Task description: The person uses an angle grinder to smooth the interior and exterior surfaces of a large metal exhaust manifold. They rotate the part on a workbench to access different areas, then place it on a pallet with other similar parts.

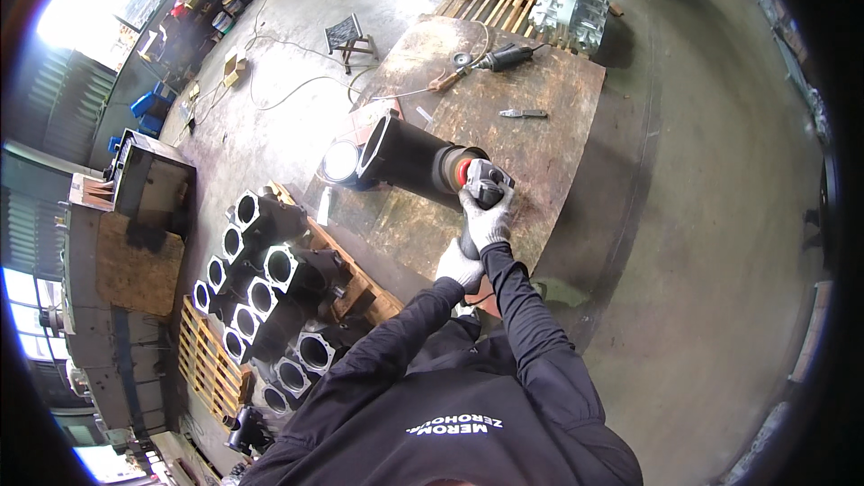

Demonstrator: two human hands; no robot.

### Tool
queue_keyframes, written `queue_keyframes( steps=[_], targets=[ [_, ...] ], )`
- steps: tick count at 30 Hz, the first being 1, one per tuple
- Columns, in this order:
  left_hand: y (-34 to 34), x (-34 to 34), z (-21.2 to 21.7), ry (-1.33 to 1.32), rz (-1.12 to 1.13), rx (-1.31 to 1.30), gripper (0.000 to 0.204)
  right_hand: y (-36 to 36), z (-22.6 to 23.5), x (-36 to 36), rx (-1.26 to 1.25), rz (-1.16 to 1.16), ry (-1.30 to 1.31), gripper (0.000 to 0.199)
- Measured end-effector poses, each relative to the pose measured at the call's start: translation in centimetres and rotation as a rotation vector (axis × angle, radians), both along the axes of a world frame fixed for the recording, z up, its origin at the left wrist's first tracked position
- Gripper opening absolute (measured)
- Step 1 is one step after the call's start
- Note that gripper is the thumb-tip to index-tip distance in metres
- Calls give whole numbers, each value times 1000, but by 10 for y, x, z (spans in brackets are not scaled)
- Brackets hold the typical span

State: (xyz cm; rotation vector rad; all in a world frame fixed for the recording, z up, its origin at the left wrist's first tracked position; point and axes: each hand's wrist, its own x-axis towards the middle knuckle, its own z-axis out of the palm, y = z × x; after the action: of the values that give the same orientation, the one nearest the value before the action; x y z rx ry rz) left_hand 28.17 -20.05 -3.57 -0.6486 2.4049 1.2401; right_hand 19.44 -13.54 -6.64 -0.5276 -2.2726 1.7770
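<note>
A black cylindrical metal casting [405,157] lies on its side on a rusty steel plate table [549,90]. An angle grinder [481,182] with a red disc guard presses against the casting's right end. My right hand [489,220], in a white glove, grips the grinder's head. My left hand [459,265], also gloved, holds the grinder's rear handle just below. Both black-sleeved forearms come up from the lower edge.
A second grinder [499,58] and a small tool [524,113] lie on the table's far part. Several black castings [270,288] sit on a wooden pallet to my left. Silver castings [571,0] stand on another pallet beyond. A stool [349,36] and cables lie on the concrete floor.
</note>
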Motion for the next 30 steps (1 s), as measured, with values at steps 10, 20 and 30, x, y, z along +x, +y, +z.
queue_keyframes(
  steps=[10, 20, 30],
  targets=[
    [21, 7, -7, -5, -34, 7, 78, 30, 0, 10, -49, -16, -155, 78],
    [-14, 83, -9, -59, 63, 53, 76, -19, -1, 83, -116, 103, -118, 77],
    [-55, 55, -26, -83, 11, -110, 83, -55, -27, 55, -246, 128, -144, 85]
  ],
)
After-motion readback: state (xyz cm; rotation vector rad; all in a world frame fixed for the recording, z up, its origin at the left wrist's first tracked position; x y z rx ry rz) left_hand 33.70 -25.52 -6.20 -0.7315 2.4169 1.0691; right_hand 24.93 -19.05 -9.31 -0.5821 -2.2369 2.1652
